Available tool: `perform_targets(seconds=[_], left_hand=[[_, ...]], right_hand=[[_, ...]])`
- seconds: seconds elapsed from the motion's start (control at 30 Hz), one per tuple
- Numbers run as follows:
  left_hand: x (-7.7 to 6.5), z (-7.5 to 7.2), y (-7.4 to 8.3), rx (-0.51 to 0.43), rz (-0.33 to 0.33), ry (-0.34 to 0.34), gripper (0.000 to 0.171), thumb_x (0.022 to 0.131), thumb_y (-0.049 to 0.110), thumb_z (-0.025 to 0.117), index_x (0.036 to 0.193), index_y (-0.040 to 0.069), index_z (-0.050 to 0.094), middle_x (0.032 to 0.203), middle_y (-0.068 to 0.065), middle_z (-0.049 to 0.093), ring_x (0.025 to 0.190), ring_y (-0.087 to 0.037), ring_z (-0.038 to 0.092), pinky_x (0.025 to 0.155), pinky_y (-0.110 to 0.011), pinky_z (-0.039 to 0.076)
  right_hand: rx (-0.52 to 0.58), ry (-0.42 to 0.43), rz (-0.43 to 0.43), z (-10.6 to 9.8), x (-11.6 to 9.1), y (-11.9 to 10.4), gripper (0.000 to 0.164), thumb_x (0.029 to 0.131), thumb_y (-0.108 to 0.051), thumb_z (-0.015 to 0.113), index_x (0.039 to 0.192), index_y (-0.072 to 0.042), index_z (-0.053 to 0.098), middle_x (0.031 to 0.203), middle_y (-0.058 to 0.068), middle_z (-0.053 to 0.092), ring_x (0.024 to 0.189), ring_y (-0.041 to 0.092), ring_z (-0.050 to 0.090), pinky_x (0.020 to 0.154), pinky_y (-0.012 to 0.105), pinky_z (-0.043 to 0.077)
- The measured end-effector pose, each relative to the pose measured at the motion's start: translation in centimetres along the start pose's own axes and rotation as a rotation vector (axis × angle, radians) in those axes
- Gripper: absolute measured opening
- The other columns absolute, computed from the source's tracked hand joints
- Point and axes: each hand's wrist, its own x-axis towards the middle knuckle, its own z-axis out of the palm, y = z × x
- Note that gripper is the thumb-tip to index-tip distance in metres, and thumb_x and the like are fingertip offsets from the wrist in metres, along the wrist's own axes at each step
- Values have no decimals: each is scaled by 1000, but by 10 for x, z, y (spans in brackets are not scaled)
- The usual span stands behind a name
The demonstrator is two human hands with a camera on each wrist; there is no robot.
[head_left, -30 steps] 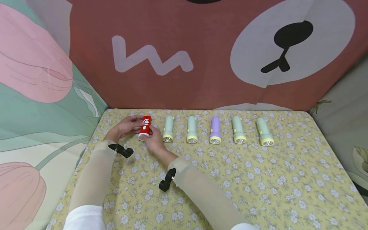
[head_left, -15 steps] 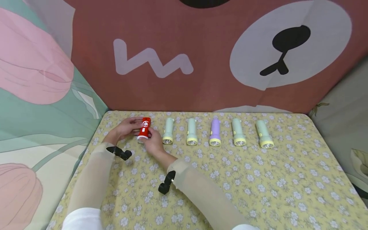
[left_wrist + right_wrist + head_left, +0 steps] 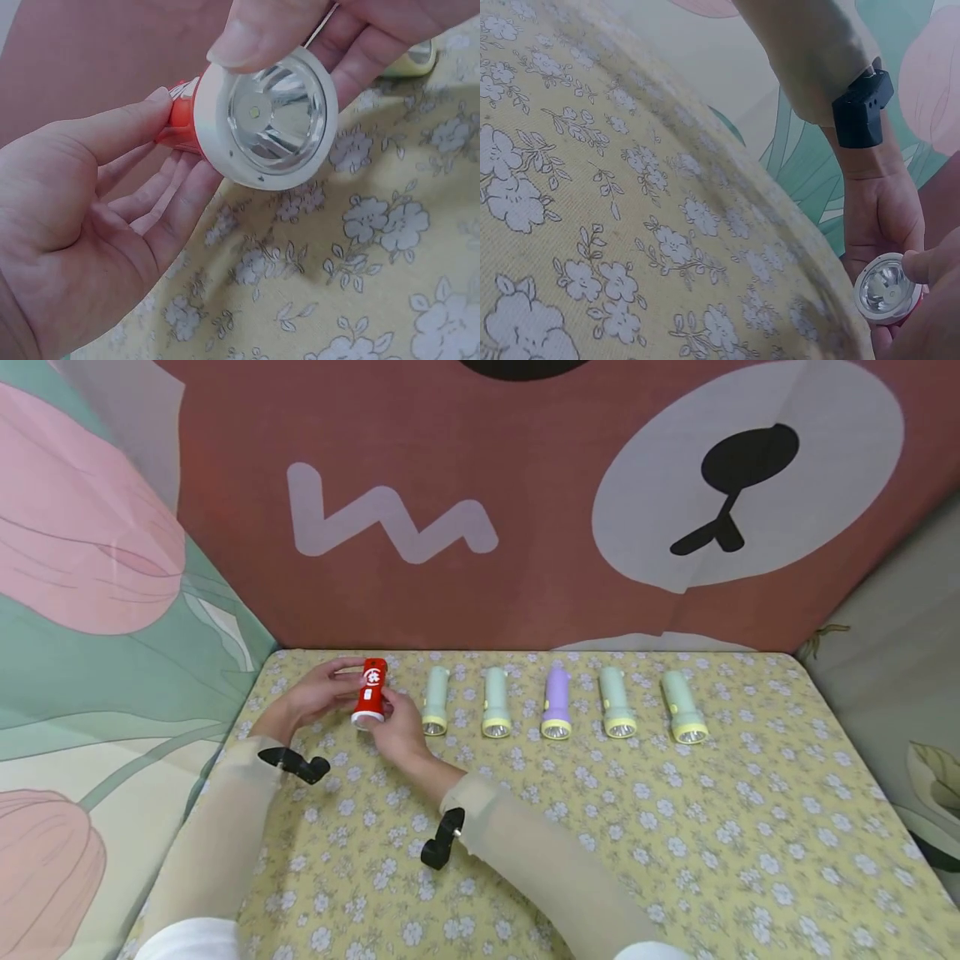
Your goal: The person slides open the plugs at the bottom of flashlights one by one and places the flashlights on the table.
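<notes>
A red flashlight with a white head and white markings on its body is held between both hands at the back left of the table. My left hand grips the body from the left, thumb on the near side and fingers beneath in the left wrist view. From the other side, my right hand holds the head end, its thumb pressing the white rim. The clear lens faces back toward the wrists. In the right wrist view the lens head shows beside the right thumb, while most of the red body is hidden.
To the right, a row of flashlights lies lens-forward: mint green ones and a purple one between further green ones. The yellow floral cloth meets a reddish fabric wall behind.
The red flashlight, still in both hands, has shifted slightly left and away from the row. The head view has moved a little; the other flashlights lie as before.
</notes>
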Motion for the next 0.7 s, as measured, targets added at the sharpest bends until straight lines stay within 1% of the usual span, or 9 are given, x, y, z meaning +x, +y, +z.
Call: perform_targets(seconds=[0.13,0.23,0.37,0.5,0.7], left_hand=[[-5,2,6,5,28,4,53,105,11,58,152,2,35,121,5,64,107,-12,66,91,-36,59],[-9,4,11,9,44,3,50,104,10,59,149,4,38,122,5,64,109,-13,66,91,-36,59],[-14,9,17,4,48,19,48,103,9,60,147,8,41,127,0,60,112,-16,63,94,-40,57],[-18,15,22,-11,55,56,44,103,9,62,143,11,43,129,-2,57,114,-16,61,97,-44,55],[-20,25,27,-54,94,87,39,102,7,63,136,16,46,129,-4,56,114,-17,60,93,-43,57]], right_hand=[[6,0,-20,-4,-4,-4,58,91,-11,78,144,-4,56,126,10,62,111,19,61,89,26,55],[22,0,-31,-7,-7,-6,59,90,-10,80,144,-6,57,129,9,61,112,19,60,86,24,55],[51,-1,-48,-11,-11,-8,61,88,-6,80,144,-7,57,131,9,60,113,21,61,85,22,56],[76,-10,-69,-15,-14,-8,61,88,-2,79,144,-6,56,131,10,60,114,22,62,86,23,57],[104,-26,-95,-23,-19,-9,60,90,-2,76,145,-7,55,135,8,60,118,22,61,90,26,56]])
